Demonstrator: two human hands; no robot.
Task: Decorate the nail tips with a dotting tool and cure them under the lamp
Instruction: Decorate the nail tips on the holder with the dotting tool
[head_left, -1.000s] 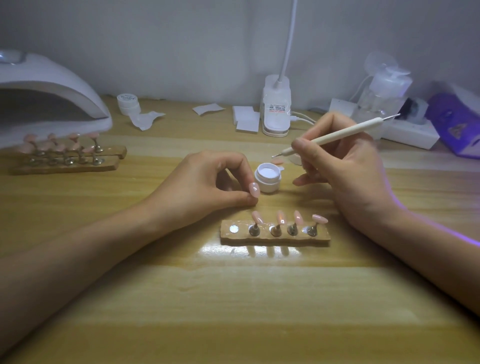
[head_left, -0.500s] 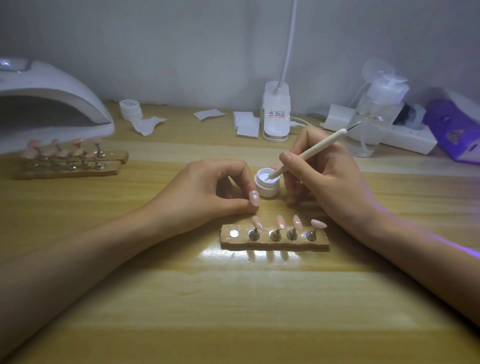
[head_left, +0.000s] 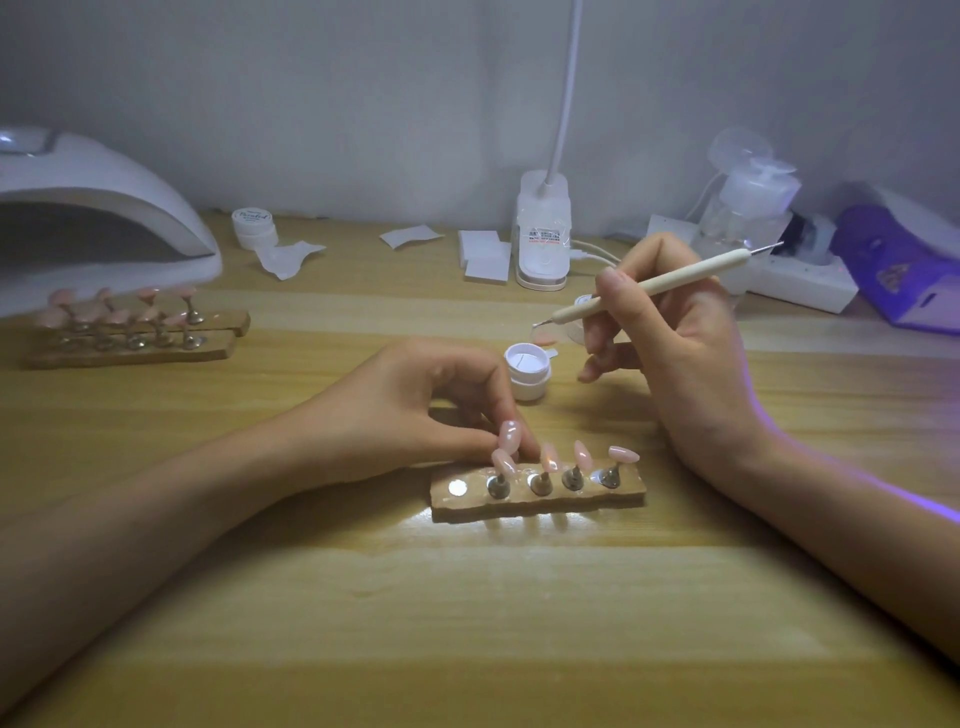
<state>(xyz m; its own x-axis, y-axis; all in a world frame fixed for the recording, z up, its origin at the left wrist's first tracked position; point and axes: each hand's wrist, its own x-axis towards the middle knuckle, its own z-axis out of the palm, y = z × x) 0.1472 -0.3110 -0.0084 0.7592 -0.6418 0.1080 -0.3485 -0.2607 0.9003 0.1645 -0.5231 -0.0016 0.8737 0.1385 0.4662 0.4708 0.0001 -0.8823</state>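
My right hand (head_left: 685, 358) holds a white dotting tool (head_left: 649, 288) like a pen, its metal tip in the air just above and behind an open white gel jar (head_left: 527, 371). My left hand (head_left: 415, 410) rests on the table with thumb and fingers pinched on a glossy pink nail tip (head_left: 508, 435), right against the wooden holder (head_left: 537, 501). That holder carries several pink tips on metal stands; its leftmost magnet spot is bare. The white curing lamp (head_left: 98, 218) stands at the far left.
Two more wooden holders with pink tips (head_left: 135, 338) lie before the lamp. Along the back are a closed jar (head_left: 253, 226), paper wipes (head_left: 485, 257), a desk lamp base (head_left: 543, 234), a pump bottle (head_left: 748, 208), a power strip (head_left: 800, 280) and a purple-lit device (head_left: 904, 265).
Half a second ago the tool's tip was dipped in the jar; it has since lifted out, up and to the right. My left hand has slid down against the holder.
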